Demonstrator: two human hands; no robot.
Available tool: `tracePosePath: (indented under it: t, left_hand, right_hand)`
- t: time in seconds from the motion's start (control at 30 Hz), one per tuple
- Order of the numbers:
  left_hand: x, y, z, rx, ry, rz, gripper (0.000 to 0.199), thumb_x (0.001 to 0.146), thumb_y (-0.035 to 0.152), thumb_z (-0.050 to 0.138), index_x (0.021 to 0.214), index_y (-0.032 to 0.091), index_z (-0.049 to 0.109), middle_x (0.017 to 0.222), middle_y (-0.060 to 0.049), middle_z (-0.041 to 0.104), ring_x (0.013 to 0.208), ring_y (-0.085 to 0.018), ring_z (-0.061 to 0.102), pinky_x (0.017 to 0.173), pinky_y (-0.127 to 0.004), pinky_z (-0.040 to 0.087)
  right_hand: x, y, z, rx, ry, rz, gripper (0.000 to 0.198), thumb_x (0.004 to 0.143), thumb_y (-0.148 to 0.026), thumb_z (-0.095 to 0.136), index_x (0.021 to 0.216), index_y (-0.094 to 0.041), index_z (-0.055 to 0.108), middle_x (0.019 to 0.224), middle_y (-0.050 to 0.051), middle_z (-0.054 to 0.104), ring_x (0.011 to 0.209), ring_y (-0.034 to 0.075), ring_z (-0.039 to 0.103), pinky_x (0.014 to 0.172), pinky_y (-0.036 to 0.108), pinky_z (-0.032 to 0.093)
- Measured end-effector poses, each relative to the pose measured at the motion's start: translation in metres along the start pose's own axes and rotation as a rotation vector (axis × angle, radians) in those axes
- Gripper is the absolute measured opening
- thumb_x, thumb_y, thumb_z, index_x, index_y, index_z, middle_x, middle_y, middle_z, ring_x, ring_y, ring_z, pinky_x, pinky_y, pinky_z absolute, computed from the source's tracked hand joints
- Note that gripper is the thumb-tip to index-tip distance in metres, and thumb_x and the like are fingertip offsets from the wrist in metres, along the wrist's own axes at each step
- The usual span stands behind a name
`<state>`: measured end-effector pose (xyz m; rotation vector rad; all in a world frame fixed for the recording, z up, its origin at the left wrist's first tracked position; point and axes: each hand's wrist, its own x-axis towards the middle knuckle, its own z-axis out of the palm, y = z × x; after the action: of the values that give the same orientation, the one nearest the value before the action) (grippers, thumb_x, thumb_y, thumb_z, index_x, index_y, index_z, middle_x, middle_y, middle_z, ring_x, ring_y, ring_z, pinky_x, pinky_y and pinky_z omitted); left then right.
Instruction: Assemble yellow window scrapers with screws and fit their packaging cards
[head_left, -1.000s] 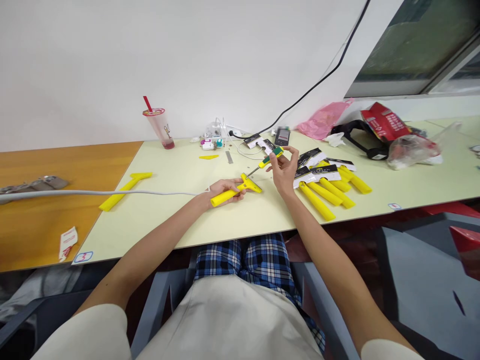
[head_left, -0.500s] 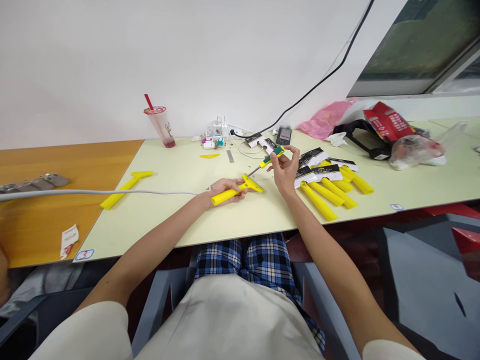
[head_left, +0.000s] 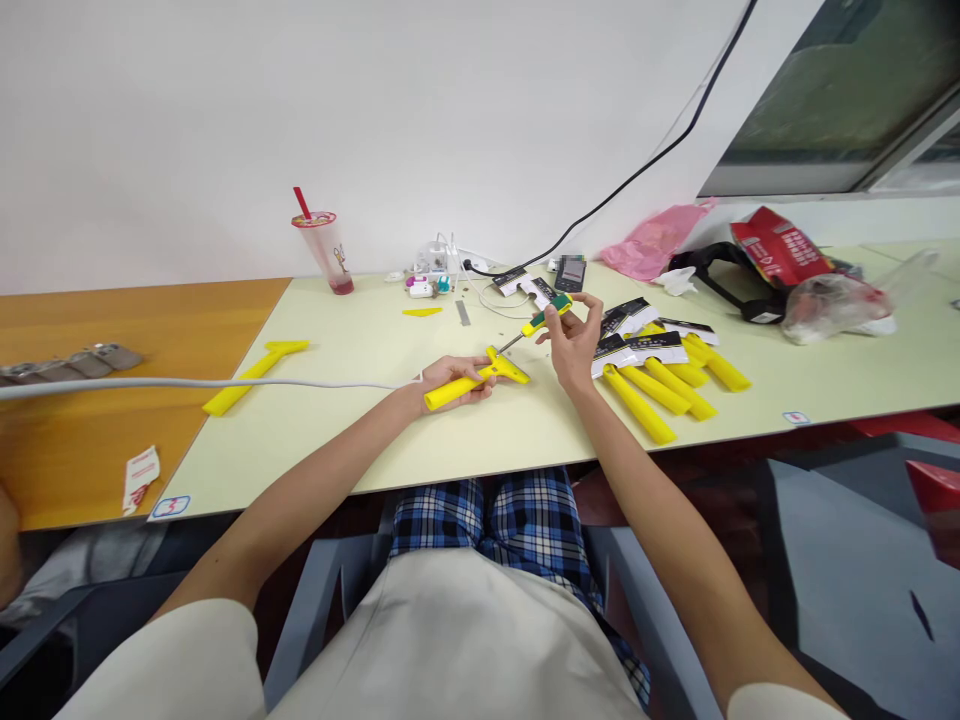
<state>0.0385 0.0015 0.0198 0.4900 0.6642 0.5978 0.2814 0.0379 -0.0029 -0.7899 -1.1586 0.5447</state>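
A yellow scraper (head_left: 454, 392) lies across my left hand (head_left: 459, 372), which is closed around it above the table. Its wide head points right. My right hand (head_left: 576, 338) grips a screwdriver (head_left: 550, 313) by its green and yellow handle, and the metal shaft slants down to the scraper's head. The tip appears to meet the head, where a screw, if any, is too small to make out. Beyond the hands lie a flat grey metal blade (head_left: 463, 313) and a small yellow plastic piece (head_left: 422, 312).
Several carded yellow scrapers (head_left: 660, 385) lie right of my right hand. Another yellow scraper (head_left: 255, 378) rests at the left. A drink cup (head_left: 330, 258), a power strip with white cables, a phone-like device (head_left: 571, 273) and a pink bag (head_left: 656, 240) stand along the wall. A pale cable runs to my left wrist.
The view has shifted very slightly. Both hands keep nearly the same pose, with the screwdriver still at the scraper's head.
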Motion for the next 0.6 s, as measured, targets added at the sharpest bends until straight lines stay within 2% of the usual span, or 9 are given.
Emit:
tracePosePath:
  t: [0.3,0.6]
  left_hand:
    - [-0.0026,0.0000,0.0033,-0.017,0.020,0.029,0.086,0.076,-0.010,0.054,0.158,0.013,0.044,0.125,-0.020,0.076,0.081,-0.016,0.077,0.080,-0.028,0.064]
    - [-0.0003,-0.0001,-0.0044,-0.029,-0.036,0.073,0.085,0.074,-0.010,0.054,0.155,0.013,0.048,0.128,-0.021,0.078,0.083,-0.017,0.079,0.083,-0.029,0.064]
  right_hand:
    - [0.0025,0.0044,-0.0015,0.000,0.047,0.038,0.058,0.094,-0.064,0.083,0.123,-0.032,0.045,0.089,-0.003,0.080,0.085,0.021,0.084,0.052,0.026,0.063]
    - [0.0043,0.0095,-0.0029,0.039,0.096,0.142,0.061,0.091,-0.065,0.085,0.119,-0.031,0.043,0.089,-0.004,0.082,0.077,0.020,0.083,0.052,0.025,0.064]
